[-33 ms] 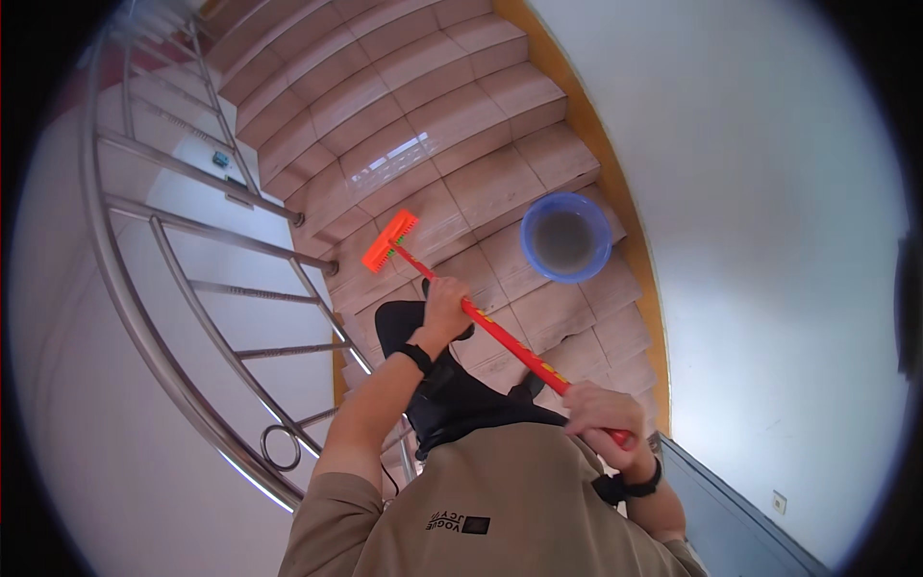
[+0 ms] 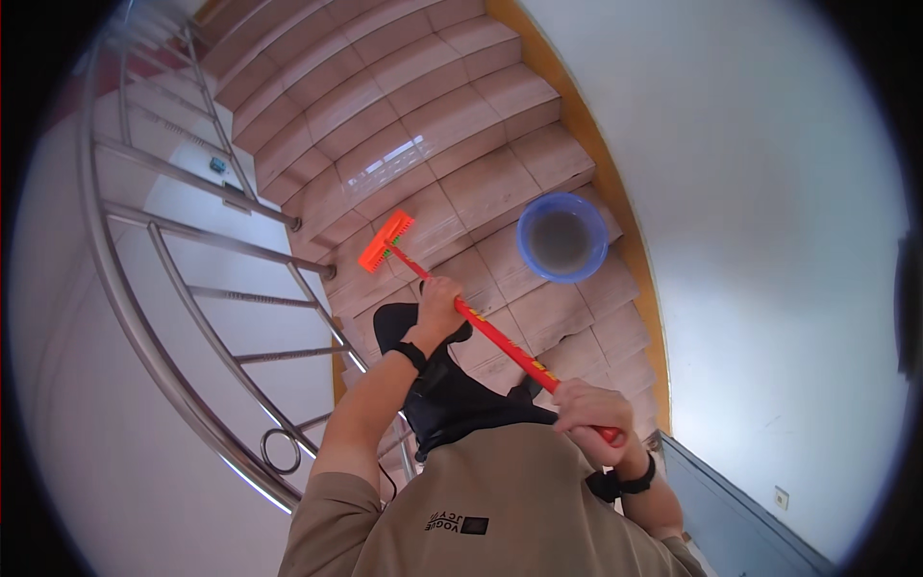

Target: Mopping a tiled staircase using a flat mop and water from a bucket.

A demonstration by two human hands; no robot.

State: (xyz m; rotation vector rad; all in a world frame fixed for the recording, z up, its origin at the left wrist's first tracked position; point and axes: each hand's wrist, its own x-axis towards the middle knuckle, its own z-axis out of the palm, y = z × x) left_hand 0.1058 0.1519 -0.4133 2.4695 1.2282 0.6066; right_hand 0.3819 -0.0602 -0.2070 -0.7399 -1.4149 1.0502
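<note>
A long-handled scrub brush [image 2: 500, 338] with a red pole runs slantwise across the view in front of my body. My left hand [image 2: 440, 303] is wrapped round the pole's lower part, not far from the brush head. Near the pole's top end, my right hand [image 2: 594, 415] grips it, and the red tip sticks out past the fingers. The orange brush head [image 2: 387, 240] with its bristles is at a tiled stair tread on the left; whether the bristles press on the tile I cannot tell. To the right, a blue basin [image 2: 601, 252] holds murky grey water.
Curved tiled stairs [image 2: 423, 106] rise toward the top of the view. A metal railing [image 2: 207, 337] bounds the left side. On the right, a white wall [image 2: 750, 240] with a yellow-brown skirting [image 2: 630, 216] runs beside the basin. My legs stand on the lower steps.
My right hand and the pole's top end have shifted slightly left. The brush head has barely moved in the view, and both hands keep their hold.
</note>
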